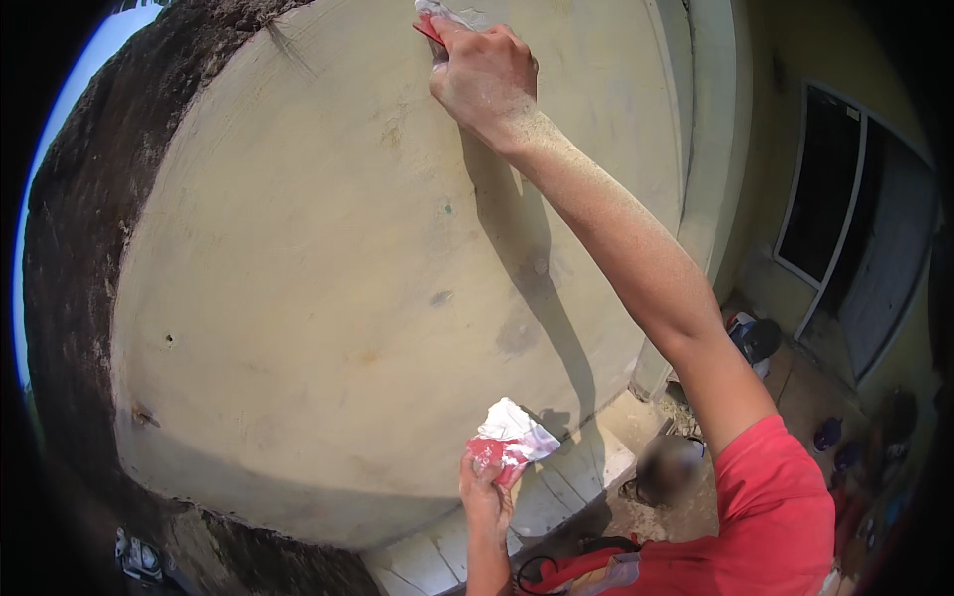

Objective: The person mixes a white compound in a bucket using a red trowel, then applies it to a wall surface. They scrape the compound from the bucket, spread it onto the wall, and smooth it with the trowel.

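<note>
My right arm stretches up across a pale yellow wall [298, 258]. High on it, my right hand [489, 84] is closed round a red putty knife [430, 29] with white putty at its edge, held against the wall. Part of that tool is hidden by my fingers. Lower down, my left hand [484, 489] grips a red plastic scraper [494, 453] with white smears. A thick lump of white putty [506, 421] sits on its far edge, apart from the wall. Pale dust covers my right forearm.
Rough dark masonry [84, 228] borders the wall on the left. Pale tiles [422, 564] run along its foot. At right stand a pale column [714, 129] and a framed door [884, 248]. Several blurred items lie on the floor at lower right.
</note>
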{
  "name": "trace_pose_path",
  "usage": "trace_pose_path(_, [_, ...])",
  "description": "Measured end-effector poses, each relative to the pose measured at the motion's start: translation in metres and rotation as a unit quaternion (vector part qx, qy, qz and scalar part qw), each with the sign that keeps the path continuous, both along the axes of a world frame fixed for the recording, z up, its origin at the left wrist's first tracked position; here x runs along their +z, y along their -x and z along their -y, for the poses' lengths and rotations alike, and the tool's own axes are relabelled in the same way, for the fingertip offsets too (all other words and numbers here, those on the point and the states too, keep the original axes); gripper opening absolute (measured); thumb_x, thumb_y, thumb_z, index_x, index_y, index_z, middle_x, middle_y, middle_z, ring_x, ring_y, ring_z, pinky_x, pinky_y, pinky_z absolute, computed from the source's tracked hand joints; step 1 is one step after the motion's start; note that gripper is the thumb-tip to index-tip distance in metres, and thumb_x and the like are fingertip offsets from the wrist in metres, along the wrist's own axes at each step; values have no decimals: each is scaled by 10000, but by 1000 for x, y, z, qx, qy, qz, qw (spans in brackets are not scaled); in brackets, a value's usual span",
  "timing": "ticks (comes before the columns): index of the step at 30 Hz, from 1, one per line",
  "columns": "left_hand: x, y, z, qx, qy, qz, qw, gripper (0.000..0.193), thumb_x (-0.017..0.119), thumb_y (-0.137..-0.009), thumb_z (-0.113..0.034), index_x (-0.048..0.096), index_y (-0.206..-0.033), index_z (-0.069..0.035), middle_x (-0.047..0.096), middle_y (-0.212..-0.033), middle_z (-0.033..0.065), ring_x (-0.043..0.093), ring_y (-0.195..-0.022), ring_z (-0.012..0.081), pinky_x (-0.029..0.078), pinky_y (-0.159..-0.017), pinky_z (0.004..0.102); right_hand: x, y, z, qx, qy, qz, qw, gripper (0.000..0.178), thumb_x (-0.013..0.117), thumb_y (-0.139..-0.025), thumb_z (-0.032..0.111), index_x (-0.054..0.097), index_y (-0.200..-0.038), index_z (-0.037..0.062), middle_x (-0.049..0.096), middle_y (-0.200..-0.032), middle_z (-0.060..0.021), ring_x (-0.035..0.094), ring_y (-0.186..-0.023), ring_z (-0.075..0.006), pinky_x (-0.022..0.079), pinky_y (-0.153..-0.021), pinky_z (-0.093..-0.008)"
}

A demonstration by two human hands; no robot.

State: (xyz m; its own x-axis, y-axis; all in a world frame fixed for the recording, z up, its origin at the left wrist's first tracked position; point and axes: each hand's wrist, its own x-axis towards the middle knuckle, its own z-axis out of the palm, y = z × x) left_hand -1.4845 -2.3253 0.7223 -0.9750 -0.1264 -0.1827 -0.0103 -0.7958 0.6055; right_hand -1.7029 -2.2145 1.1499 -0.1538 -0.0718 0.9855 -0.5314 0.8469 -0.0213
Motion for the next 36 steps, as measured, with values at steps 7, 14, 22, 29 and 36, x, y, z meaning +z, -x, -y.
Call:
trace_pose_path(7, [-2, 7, 7, -4, 12, -18, 1000, 546, 554, -854, 59, 470, -1389, -10, 599, -1315, 201, 689, -1141, 371, 668, -874, 515, -118, -24, 25, 92, -145, -84, 982, 440, 697, -835, 76, 690, -1275, 80, 725, -1264, -89, 673, -1027, -297, 599, -858, -427])
trace_pose_path(14, [1, 3, -3, -6, 10, 2, 1000, 543, 549, -850, 68, 481, -1383, -11, 610, -1296, 191, 689, -1128, 366, 673, -864, 508, 4, 52, -59, -60, -66, -210, 974, 575, 701, -836, 37, 644, -1399, 132, 686, -1370, -62, 570, -1291, -298, 469, -1091, -436])
trace_pose_path(22, [-3, 2, 5, 17, 3, 5, 1000, 541, 526, -853, 84, 477, -1385, -9, 614, -1283, 197, 695, -1120, 354, 668, -881, 523, -166, 9, -31, 52, -216, -13, 975, 694, 697, -764, -12, 607, -1438, 126, 624, -1451, -55, 550, -1331, -290, 491, -1072, -425])
trace_pose_path(29, [-3, -2, 0, 9, -15, -11, 1000, 552, 520, -879, 102, 413, -1403, -33, 598, -1301, 196, 691, -1129, 358, 651, -918, 521, -5, 14, -101, 22, 114, 55, 992, 425, 528, -989, 189, 665, -1391, 173, 725, -1079, -164, 696, -921, -321, 526, -873, -409])
trace_pose_path(36, [3, -26, 7, 16, 6, -1, 1000, 577, 500, -884, 117, 376, -1431, -18, 608, -1292, 199, 685, -1157, 329, 616, -986, 530, -5, 44, -24, -48, -36, -144, 988, 545, 590, -892, 98, 648, -1422, 209, 732, -1251, -75, 660, -1071, -298, 540, -979, -394])
